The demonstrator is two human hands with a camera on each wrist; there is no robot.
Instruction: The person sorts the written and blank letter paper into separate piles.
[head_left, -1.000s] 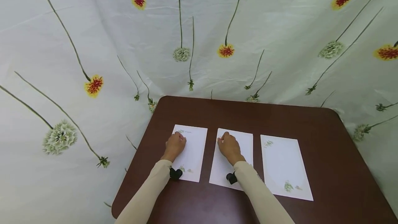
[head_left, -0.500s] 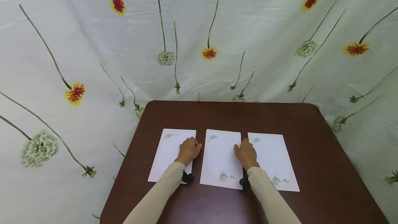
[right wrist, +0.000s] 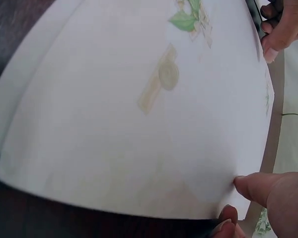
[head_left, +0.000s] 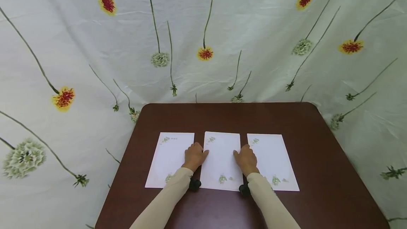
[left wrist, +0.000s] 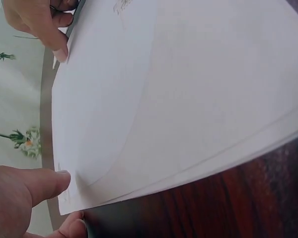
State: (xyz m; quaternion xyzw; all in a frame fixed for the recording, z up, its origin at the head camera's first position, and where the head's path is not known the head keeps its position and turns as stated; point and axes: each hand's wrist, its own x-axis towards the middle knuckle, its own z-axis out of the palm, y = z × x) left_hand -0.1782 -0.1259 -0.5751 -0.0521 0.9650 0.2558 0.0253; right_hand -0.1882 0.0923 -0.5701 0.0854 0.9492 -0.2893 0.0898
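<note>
Printed letter paper [head_left: 219, 162] lies in the middle of three places on the table, with a second sheet edge showing under the top one in both wrist views. My left hand [head_left: 194, 156] grips its left edge; in the left wrist view the thumb [left wrist: 57, 182] presses on top while fingertips [left wrist: 77, 228] sit at the edge below. On the opposite side my right hand [head_left: 246, 160] pinches the right edge, thumb [right wrist: 248, 184] on top and fingertips [right wrist: 228, 215] at the border. Pale green plant prints mark the paper.
Similar printed paper [head_left: 170, 158] lies to the left and more paper [head_left: 271, 158] to the right, both flat on the dark brown table [head_left: 222, 116]. A white flowered cloth [head_left: 190, 77] hangs behind the table's far edge.
My left hand has moved right, from the left paper to the middle paper's left edge. My right hand has gone from the middle paper's upper left to its right edge. The head view has shifted.
</note>
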